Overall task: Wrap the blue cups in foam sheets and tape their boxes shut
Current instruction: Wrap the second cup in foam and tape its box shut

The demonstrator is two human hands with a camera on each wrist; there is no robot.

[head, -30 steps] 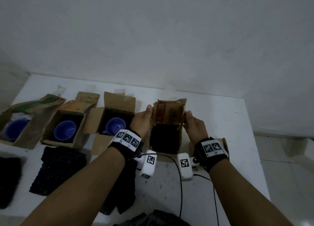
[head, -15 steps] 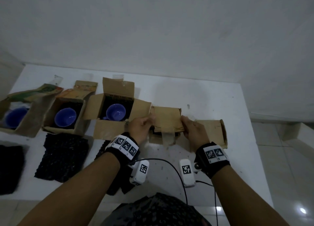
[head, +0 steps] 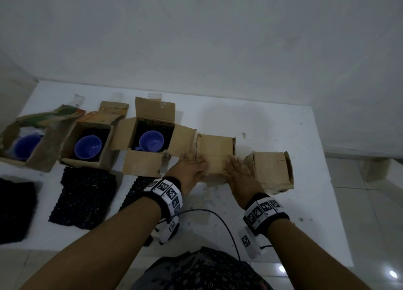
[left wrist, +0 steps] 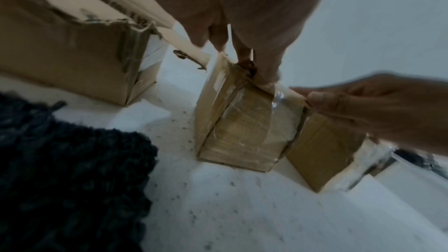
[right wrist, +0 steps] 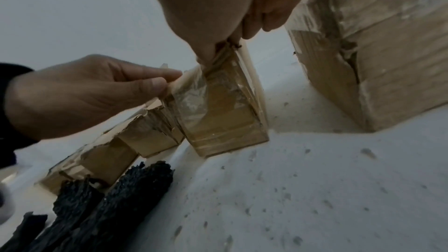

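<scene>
both arms stretched forward; left grip [head: 192, 166] and right grip [head: 236, 170] pinching closed box top, fingers curled

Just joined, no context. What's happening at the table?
A person is packing cups into boxes. Both hands, left hand and right hand, hold the closed box, where clear tape runs down its near face. Another shut box sits to its right. Three open boxes still show blue cups; foam sheets lie in front.
</scene>
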